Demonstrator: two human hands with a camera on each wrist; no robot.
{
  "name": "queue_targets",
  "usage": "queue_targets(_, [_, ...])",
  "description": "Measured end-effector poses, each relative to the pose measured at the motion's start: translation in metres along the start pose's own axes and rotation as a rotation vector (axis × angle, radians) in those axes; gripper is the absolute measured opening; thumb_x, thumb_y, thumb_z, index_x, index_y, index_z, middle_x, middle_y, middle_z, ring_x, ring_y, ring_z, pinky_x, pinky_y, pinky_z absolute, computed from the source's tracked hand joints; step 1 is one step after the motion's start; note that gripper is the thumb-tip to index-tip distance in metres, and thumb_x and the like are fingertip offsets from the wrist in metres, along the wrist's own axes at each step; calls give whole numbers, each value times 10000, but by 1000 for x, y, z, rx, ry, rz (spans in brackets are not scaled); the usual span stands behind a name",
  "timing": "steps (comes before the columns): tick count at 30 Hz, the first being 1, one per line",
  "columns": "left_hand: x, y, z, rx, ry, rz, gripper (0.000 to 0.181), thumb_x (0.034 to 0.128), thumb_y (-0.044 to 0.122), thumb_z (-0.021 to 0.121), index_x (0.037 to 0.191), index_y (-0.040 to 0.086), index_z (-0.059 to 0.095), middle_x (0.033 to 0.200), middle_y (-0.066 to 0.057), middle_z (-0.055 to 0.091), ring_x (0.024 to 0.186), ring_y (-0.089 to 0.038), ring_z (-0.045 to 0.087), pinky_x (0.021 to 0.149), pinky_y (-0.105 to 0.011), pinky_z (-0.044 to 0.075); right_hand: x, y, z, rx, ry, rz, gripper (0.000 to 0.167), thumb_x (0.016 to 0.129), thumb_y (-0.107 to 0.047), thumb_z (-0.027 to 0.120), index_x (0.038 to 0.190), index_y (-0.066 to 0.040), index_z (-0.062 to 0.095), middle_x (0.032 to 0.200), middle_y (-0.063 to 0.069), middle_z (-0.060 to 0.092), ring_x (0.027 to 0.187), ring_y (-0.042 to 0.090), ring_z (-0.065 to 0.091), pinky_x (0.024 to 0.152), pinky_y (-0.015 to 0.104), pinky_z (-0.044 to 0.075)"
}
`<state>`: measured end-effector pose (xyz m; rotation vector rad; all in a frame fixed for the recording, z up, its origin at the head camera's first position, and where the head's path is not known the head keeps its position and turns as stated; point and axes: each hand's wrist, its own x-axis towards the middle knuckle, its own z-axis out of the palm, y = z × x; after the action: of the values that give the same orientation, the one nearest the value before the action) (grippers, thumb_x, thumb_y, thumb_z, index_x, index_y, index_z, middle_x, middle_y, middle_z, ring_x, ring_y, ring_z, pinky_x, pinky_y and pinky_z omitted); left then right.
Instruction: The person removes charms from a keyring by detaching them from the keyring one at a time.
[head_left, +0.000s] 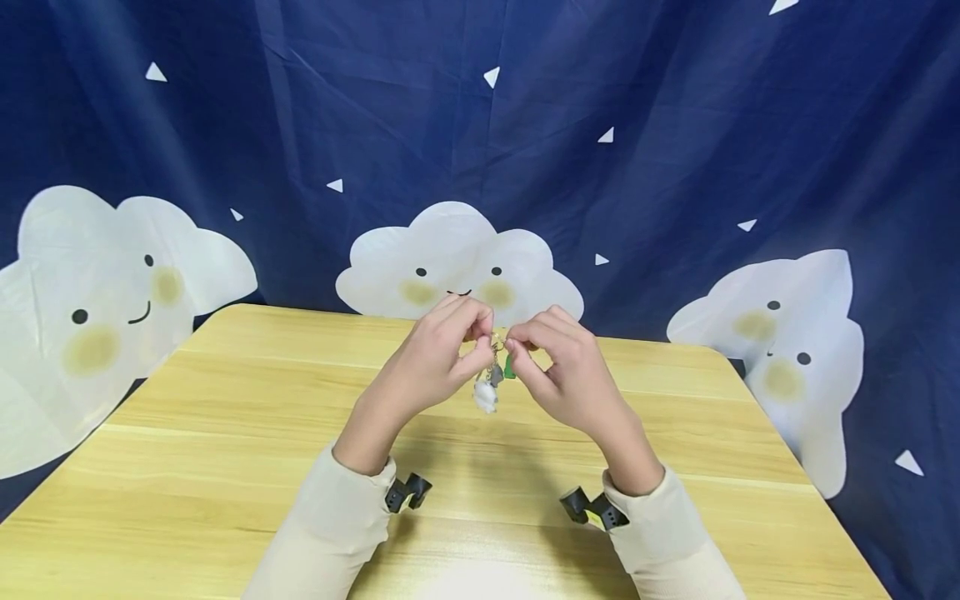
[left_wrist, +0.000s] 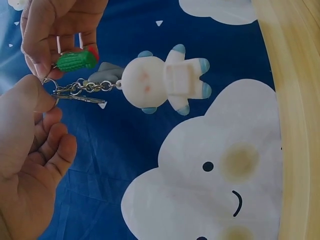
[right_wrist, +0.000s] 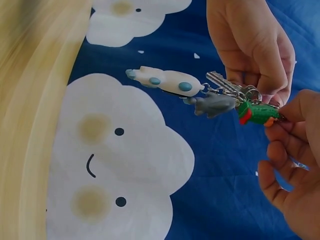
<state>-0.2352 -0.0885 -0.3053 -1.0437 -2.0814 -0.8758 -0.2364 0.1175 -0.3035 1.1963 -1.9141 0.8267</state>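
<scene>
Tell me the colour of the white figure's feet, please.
Light blue; the feet show best in the left wrist view.

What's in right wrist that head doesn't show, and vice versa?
Only right wrist: the notches on the key, clear blue patches on the white figure, red and orange parts on the green charm.

Only head: both beige sleeves and the black wrist-worn cameras.

Both: the left hand, the right hand, the white figure, gray charm, green charm, wooden tabletop and cloud-print backdrop.
</scene>
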Motion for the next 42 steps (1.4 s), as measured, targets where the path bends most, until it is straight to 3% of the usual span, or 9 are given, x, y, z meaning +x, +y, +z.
queue_targets(14, [-1,2,-4,-7,-10,26,86,927,-15,609,963,64,610,927,-35,635,888,-180,553,800,-292,501,-2,4,-7,42,-58,63,90,921,-24,665,877,-70,727,789,-42,661,761,130,562,680,299,502])
queue_targets(21, [0,3,-9,-11,-20,92,57,973,6,649,976,63,652,954,-32,670,889,-172,573,814,-276,498,-3,6,-10,78,-62,80,98,919,-16,680,891,-74,754,775,-56,659,733,113,554,653,218,447])
queue_targets(27, [2,5,-10,-20,-53,135,65,955,-4,685,996,46,685,965,-34,671,924,-177,581,852,-285,496,-3,6,-12,92,-63,114,108,921,-26,676,864,-81,749,759,-65,647,731,107,553,646,217,441])
queue_targets(36, [2,5,-5,-138,50,27,34,949,44,718,981,52,710,919,-13,706,828,-117,597,763,-279,517,-2,1,-15,135,-82,194,119,928,-49,687,868,-115,765,757,-94,637,714,95,536,620,240,431])
queue_targets(42, [1,3,-4,-89,40,69,63,957,-11,671,948,51,671,918,-21,668,861,-165,556,796,-297,487,-1,-1,-19,151,-197,159,82,945,-75,709,931,-127,771,800,-98,654,773,79,578,667,240,478])
